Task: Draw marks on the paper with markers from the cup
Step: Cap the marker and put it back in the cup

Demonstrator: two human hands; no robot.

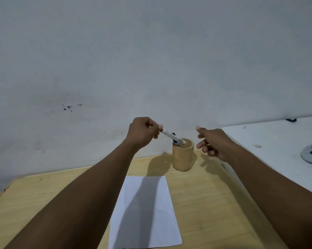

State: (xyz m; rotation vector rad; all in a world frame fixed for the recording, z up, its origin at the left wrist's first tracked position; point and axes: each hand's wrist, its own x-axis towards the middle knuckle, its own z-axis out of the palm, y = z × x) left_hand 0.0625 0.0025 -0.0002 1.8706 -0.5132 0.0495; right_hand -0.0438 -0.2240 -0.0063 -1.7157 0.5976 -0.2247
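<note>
1. A white marker (172,136) with a red end is pinched in the closed fingers of the left hand (142,133); its lower end lies at the rim of the cup (183,155), where a blue-capped marker (175,139) also shows.
2. The cup could be tipped if the tilted marker were dragged against its rim, since the cup is not steadied.
3. The right hand (214,143) is held loosely open beside the cup, with nothing gripped.
4. The cup appears to be a smooth, tan, wooden cylinder, set near the far edge of the counter (44,203), a pale wood-grain surface.
5. The paper (146,212), a thin white sheet, lies flat toward the near edge; it could slide under the strokes if left unpinned.
</note>
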